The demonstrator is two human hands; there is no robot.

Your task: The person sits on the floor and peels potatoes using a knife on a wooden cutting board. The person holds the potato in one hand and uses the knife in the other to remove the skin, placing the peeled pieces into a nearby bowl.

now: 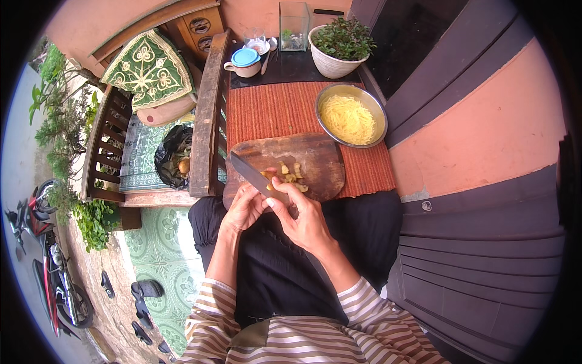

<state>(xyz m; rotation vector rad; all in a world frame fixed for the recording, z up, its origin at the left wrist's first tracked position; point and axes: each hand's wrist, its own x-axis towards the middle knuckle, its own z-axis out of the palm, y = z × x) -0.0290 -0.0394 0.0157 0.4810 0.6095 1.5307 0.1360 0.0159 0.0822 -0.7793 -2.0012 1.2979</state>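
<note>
My right hand (303, 217) is closed around a kitchen knife (253, 172), thumb and index finger pressed on its blade, which points up and left over the cutting board. Close against the blade, my left hand (243, 208) has its fingertips pinched; whether something small is between them is hidden. Below the hands lies a worn wooden cutting board (320, 159) with several small yellowish-brown pieces (291, 173) on it. A metal bowl (385, 119) of thin pale-yellow shreds (348, 119) in liquid stands beyond the board's right corner.
The board rests on an orange woven mat (268, 109). Behind are a lidded cup (245, 62), a glass, a spoon, a glass tank (293, 27) and a potted plant (343, 41). Left, past a wooden armrest (209, 118), a black plastic bag (170, 157) holds peelings.
</note>
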